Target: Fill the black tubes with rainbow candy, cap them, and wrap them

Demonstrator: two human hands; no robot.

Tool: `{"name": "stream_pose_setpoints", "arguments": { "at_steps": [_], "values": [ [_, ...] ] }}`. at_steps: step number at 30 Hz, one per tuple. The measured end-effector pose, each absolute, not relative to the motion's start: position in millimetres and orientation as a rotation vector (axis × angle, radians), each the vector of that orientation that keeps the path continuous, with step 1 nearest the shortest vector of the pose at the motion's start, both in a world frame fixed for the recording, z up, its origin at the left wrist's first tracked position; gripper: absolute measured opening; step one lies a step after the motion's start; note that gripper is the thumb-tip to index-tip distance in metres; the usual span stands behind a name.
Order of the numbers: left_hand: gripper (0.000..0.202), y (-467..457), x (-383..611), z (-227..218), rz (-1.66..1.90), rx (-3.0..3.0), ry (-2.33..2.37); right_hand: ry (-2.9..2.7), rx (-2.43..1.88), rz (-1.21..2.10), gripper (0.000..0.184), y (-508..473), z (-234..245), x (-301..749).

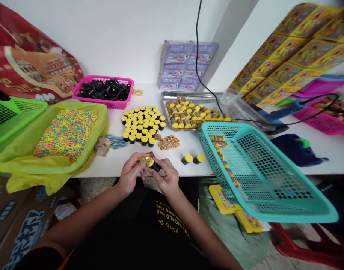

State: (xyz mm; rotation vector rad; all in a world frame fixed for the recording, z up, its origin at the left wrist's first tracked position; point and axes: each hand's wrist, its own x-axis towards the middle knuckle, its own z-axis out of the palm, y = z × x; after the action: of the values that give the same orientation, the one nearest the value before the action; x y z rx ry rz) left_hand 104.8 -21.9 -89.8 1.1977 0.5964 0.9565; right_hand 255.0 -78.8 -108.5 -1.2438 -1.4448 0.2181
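In front of my body, at the table's front edge, both hands meet around one small black canister (154,165). My right hand (168,175) is closed on the canister's dark end. My left hand (130,175) pinches a printed yellow-orange label (145,160) at the canister's other end; how far it is stuck on cannot be made out. Just beyond lie a fan of loose labels (169,142) and a cluster of black canisters with yellow lids (144,123). Two more yellow-lidded canisters (193,159) stand to the right.
A metal tray (186,129) of labelled canisters lies at the back, beside a turquoise basket (273,213). Colourful candies (67,131) fill a yellow-lined basket at left. A pink basket (101,104) holds black canisters. Stacked boxes (176,69) and a hanging cable (197,41) stand behind.
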Motion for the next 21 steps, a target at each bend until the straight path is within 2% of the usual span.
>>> {"name": "stream_pose_setpoints", "arguments": {
  "at_steps": [8, 21],
  "values": [
    [0.027, -22.3, 101.7, -87.5, 0.956, 1.247, 0.555, -1.465, -1.229, 0.228, 0.051, -78.6, -112.6, 255.7],
    [0.030, -16.1, 100.1, -85.8, 1.038, 1.410, 0.602, -1.547, -1.193, 0.179, 0.038, -76.8, -113.0, 254.8]
  ]
}}
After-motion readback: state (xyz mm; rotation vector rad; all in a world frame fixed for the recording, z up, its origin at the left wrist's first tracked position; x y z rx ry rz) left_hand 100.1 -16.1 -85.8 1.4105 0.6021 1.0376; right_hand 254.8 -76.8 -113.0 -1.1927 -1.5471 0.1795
